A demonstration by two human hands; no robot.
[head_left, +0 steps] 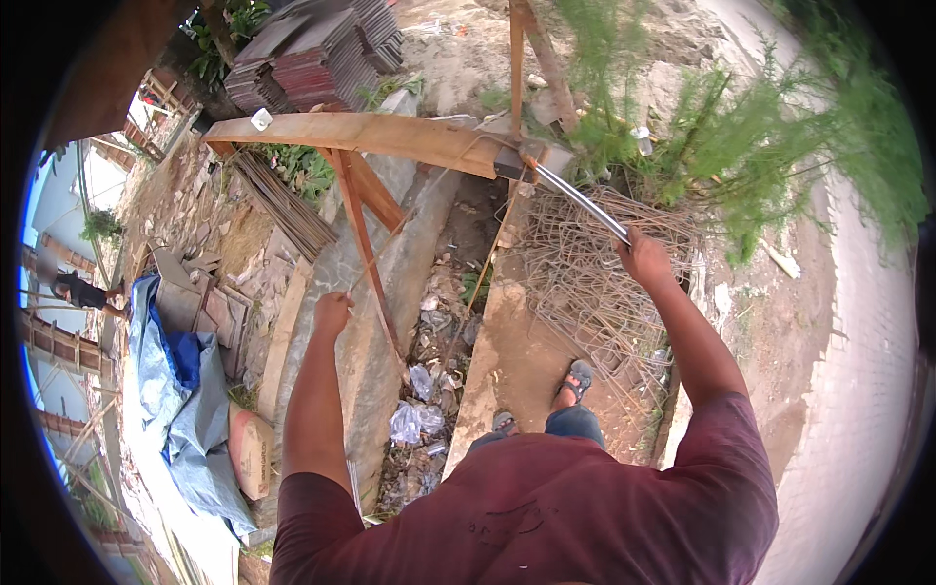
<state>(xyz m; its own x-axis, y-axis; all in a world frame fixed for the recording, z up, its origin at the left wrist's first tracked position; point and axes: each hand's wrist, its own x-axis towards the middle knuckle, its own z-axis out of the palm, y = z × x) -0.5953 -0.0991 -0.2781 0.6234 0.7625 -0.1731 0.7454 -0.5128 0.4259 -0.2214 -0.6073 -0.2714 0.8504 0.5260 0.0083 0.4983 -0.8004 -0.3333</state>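
My right hand (644, 258) is closed round the near end of a silver metal pipe (585, 203). The pipe's far end meets a dark block (509, 164) at the right end of a wooden beam (370, 132), which stands on wooden legs. To the left, my left hand (333, 313) is closed, and a thin metal rod (405, 218) runs from it up toward the beam. Where the rod ends at the block is too small to tell. Another thin length of rod (487, 255) slants down from the block toward the ditch.
Bent rods (604, 263) lie heaped beside my sandalled feet (577, 380). A littered ditch (419, 409) runs between concrete edges. Stacked tiles (312, 63), a blue tarp (185, 400) and a paper sack (251, 453) lie around. Green branches (751, 136) overhang at right; a person (83, 291) is far left.
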